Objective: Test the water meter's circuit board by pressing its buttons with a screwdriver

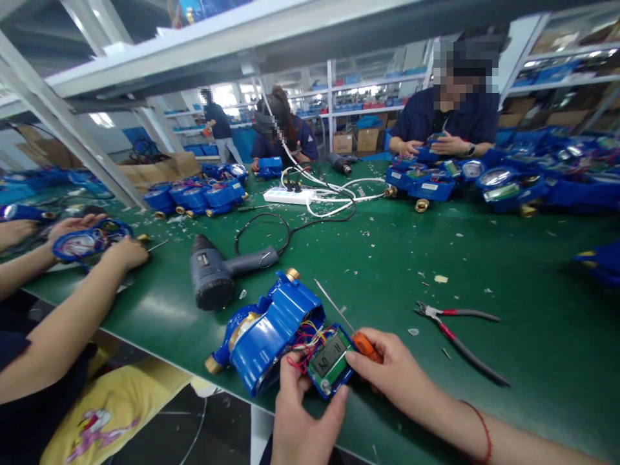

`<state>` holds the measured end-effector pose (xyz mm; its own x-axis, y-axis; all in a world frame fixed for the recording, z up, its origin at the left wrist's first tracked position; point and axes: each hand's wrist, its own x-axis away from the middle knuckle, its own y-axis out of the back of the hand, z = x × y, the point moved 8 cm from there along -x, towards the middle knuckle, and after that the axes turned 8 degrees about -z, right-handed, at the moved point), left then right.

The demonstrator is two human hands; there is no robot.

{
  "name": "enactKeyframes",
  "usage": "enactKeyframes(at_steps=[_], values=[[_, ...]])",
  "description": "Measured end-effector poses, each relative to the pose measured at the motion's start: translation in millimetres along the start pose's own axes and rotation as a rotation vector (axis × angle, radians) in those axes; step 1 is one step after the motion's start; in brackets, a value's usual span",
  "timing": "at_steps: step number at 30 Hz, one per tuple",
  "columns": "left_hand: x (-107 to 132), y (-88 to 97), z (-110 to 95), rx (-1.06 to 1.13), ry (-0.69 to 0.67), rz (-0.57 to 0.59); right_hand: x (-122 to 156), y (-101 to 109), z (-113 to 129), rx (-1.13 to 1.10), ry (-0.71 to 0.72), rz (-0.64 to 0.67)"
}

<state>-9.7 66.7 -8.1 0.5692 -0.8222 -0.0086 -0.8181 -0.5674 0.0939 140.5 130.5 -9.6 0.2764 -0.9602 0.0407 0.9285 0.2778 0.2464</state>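
Observation:
Between the fingers and thumb of my left hand (307,413) sits a display module (332,358), a green circuit board with a small LCD in a blue frame. Red, yellow and white wires (310,336) run from it into a blue water meter (276,336) with brass ends, lying on its side at the table edge. My right hand (387,361) is closed around a screwdriver (365,345) with an orange handle, its shaft pointing up and left. The right thumb touches the module's right side. My left palm side faces up under the module.
A grey heat gun (213,274) lies left of the meter, its cord looping back. Diagonal cutters (455,329) rest at right. A white power strip (288,196) and blue meters (421,181) stand farther back. A co-worker's hands (123,252) hold a meter at left.

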Motion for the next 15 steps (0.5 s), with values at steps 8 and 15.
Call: enactKeyframes(at_steps=[8, 15], values=[[-42, 2.8, -16, -0.119, -0.192, 0.325, -5, -8, 4, 0.108, 0.058, -0.032], [-52, 11.9, -9, -0.020, -0.144, 0.337, -14, 20, 1, 0.182, 0.027, -0.106]])
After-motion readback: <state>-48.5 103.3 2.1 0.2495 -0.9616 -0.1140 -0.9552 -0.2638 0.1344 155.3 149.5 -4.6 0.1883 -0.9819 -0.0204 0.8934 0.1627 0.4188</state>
